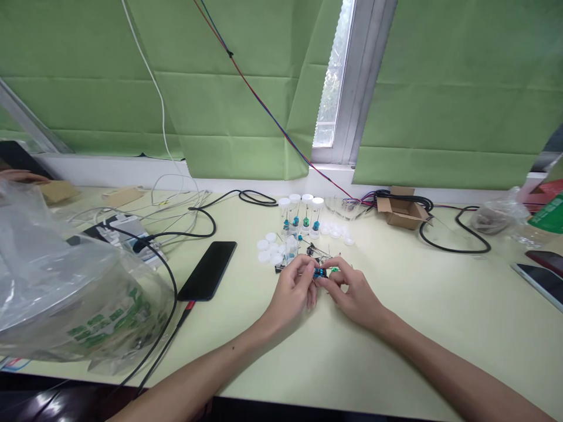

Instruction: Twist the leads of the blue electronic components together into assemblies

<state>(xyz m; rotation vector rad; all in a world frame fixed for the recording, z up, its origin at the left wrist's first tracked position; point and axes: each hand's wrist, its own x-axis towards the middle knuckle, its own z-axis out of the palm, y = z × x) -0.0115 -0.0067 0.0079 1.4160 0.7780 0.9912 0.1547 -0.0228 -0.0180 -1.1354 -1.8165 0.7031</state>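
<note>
Both hands meet over the table in front of several small parts. Between their fingertips is a small blue and black part [319, 272], too small to name exactly. My left hand [295, 281] grips it with thumb and fingers, and my right hand [349, 288] pinches it from the other side. Just beyond stand clear tubes with white caps [307, 200], each holding a blue or green piece. Loose white caps [269, 249] lie to the left of the tubes, with more caps [336, 230] to the right. Thin dark parts [313, 251] are scattered close to my fingers.
A black phone [209, 271] lies left of my hands, plugged into a cable. Further left are a power strip [127, 231] and a large plastic bag [79, 293]. An open cardboard box [402, 211] and black cables [466, 249] sit at the back right. Another phone [539, 281] lies far right.
</note>
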